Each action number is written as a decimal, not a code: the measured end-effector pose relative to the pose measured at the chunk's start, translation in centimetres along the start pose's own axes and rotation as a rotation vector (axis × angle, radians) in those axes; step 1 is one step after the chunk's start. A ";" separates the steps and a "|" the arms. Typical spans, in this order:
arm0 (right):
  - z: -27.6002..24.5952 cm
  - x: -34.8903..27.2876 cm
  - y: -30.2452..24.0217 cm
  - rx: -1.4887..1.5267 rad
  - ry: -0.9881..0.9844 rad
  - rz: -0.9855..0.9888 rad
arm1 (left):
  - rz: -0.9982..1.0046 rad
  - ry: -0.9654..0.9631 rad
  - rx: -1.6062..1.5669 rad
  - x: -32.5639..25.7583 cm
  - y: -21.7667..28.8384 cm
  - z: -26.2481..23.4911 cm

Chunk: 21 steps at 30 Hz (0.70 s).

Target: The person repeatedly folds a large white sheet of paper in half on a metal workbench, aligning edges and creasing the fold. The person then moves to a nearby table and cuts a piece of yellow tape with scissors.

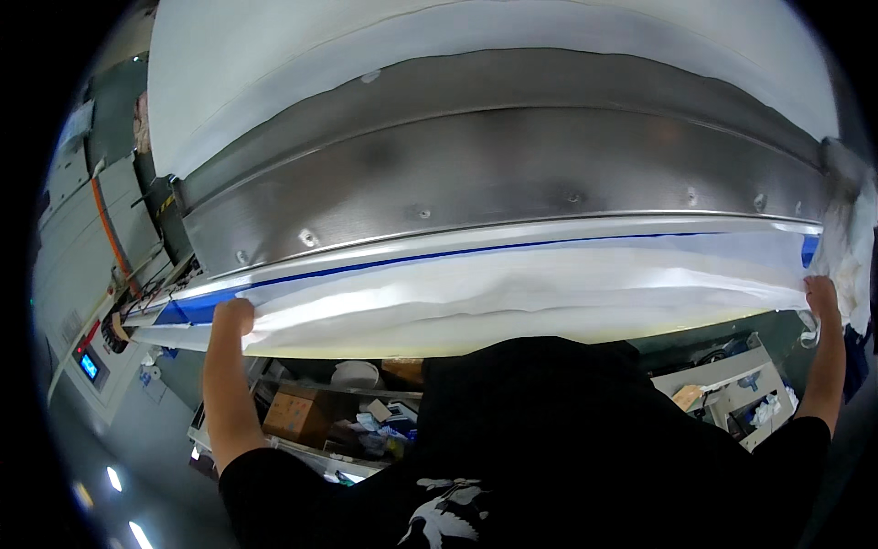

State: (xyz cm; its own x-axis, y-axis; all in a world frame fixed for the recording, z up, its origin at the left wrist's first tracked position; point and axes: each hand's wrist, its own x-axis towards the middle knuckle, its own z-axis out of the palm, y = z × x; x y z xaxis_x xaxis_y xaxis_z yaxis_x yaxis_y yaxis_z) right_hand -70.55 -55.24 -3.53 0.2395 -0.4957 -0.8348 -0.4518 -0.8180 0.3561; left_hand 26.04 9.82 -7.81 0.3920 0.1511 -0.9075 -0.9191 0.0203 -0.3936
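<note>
A long white sheet of fabric (512,279) stretches across in front of me, slightly rippled, between my two hands. At its left end my left hand (234,317) is closed on the edge, beside a blue strip (187,309). My right hand (820,293) grips the right end of the same sheet, with its fingers partly hidden. Just beyond the sheet runs a wide metal panel (512,165) with several screws along its lower edge. More white cloth (512,26) lies over the top of the panel.
A pale yellowish edge (384,351) runs below the fabric, close to my body. Loose white cloth (851,247) hangs at the far right. Left stands a machine cabinet with a small lit screen (89,366). Under the work surface are a cardboard box (294,414) and a white tray (745,389).
</note>
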 end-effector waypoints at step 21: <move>3.6 0.2 -0.9 -0.079 -0.128 0.142 | -0.099 1.301 -0.884 -5.1 10.0 -14.9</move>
State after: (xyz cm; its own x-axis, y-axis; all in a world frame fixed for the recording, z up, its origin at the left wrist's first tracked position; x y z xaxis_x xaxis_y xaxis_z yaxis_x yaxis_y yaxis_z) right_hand -73.17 -53.53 -5.47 0.0653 -0.5704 -0.8188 -0.4033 -0.7656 0.5012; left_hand 15.52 -5.43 -9.33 0.6395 -0.7448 -0.1903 -0.7577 -0.6525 0.0076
